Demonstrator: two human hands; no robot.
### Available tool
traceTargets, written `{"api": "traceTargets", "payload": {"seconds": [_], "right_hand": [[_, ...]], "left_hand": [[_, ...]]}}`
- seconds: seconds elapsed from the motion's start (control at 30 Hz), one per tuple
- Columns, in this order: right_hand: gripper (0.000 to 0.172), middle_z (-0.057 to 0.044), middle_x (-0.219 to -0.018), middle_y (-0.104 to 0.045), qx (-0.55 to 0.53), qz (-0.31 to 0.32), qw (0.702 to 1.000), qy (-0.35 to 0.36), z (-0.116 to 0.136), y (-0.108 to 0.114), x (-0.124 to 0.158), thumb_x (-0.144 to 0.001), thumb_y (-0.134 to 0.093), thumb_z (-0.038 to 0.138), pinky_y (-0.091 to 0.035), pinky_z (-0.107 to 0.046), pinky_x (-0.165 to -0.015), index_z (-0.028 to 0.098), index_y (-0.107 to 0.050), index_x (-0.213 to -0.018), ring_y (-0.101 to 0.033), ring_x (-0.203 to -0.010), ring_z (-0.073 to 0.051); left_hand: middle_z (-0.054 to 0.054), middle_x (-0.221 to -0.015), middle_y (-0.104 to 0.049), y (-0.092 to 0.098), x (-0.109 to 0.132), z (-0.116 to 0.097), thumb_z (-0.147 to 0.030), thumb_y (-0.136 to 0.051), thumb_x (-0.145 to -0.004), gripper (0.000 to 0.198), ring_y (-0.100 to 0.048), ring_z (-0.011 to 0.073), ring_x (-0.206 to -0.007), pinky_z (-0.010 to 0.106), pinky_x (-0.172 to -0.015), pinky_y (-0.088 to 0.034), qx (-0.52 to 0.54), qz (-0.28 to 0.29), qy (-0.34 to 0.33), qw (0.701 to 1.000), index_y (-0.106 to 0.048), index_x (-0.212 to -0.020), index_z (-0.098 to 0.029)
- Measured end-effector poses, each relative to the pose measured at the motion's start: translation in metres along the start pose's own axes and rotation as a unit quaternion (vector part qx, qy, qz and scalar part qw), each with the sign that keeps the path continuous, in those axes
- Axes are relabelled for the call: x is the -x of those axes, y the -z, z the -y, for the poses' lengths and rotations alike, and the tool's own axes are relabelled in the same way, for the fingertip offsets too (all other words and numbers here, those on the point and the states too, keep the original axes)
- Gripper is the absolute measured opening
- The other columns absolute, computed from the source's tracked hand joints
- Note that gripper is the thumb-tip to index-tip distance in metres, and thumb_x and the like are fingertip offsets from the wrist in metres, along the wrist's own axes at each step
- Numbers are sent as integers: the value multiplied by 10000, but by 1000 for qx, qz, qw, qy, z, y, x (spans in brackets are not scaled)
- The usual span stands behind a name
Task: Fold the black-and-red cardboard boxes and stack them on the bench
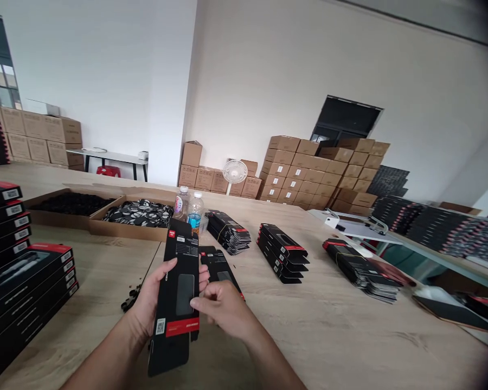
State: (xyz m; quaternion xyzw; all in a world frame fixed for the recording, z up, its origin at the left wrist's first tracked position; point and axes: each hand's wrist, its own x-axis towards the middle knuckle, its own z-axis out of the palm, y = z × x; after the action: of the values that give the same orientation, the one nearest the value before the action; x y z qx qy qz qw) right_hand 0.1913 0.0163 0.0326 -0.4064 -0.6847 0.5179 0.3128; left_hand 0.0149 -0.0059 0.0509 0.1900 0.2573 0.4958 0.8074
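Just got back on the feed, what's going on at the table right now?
A person's left hand holds up a black cardboard package with a red band, and their right hand is at its edge. Another black package lies just behind it on the wooden table. Stacks of black packages sit farther along, near a cardboard tray.

Black cardboard box (179, 260): long, flat, red band, dark window; upright in left hand (154, 298), right hand (223, 309) touching its edge.
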Motion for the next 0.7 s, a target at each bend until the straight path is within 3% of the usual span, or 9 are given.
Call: {"api": "traceTargets", "payload": {"seconds": [0.07,0.13,0.2,0.27,0.33,0.5,0.6,0.7], "right_hand": [[336,47,-541,-562,-23,-95,994,50,6,4,1,-734,-740,449,-340,-230,-501,187,-555,-631,-456,-488,-93],[277,52,-610,-580,-71,-146,983,87,11,9,1,-749,-733,428,-405,-244,-565,205,-610,-859,-530,-574,-123],[398,53,-690,-582,-100,-144,979,100,14,11,2,-765,-723,414,-446,-260,-602,241,-578,-1092,-558,-622,-133],[448,39,-783,-579,-110,-104,983,100,13,8,3,-778,-708,403,-461,-265,-602,258,-552,-1172,-546,-627,-122],[424,10,-887,-579,-101,-88,985,109,11,3,3,-780,-700,392,-469,-263,-602,257,-570,-1161,-545,-664,-121],[448,-27,-988,-597,-20,-201,973,113,5,0,0,-783,-686,384,-460,-259,-561,270,-570,-1200,-526,-669,-134],[311,-3,-909,-590,-37,-197,974,103,7,11,-1,-763,-709,390,-428,-243,-565,225,-629,-1014,-489,-626,-110],[272,48,-691,-519,-150,-156,972,95,14,25,0,-802,-679,456,-302,-205,-472,194,-606,-821,-372,-497,-65]], "left_hand": [[168,-919,-773,-1,-1,2,-467,-534,-875,495,-744,258,-743,321,-619,-576,-34,-30,24,999,-675,-1126,-64],[160,-919,-772,-1,-3,8,-485,-576,-860,480,-742,252,-721,319,-608,-577,-69,-13,40,997,-680,-1105,-86],[150,-955,-767,1,-4,15,-497,-623,-831,469,-742,254,-770,330,-645,-585,-90,16,47,995,-683,-1093,-112],[134,-934,-764,3,-5,18,-521,-652,-803,468,-738,253,-798,334,-658,-586,-107,11,50,993,-687,-1060,-132],[120,-882,-760,4,-4,17,-544,-649,-796,469,-733,253,-797,340,-657,-583,-126,-3,50,991,-685,-1042,-146],[141,-983,-742,8,-2,15,-572,-639,-789,498,-717,255,-823,355,-674,-576,-142,45,57,987,-680,-1061,-158],[156,-998,-730,10,-1,17,-541,-646,-791,475,-705,246,-802,348,-657,-572,-155,62,63,984,-697,-1012,-124],[155,-967,-723,11,-1,16,-489,-662,-792,446,-693,222,-741,313,-601,-556,-164,93,73,979,-704,-995,-94]]}}
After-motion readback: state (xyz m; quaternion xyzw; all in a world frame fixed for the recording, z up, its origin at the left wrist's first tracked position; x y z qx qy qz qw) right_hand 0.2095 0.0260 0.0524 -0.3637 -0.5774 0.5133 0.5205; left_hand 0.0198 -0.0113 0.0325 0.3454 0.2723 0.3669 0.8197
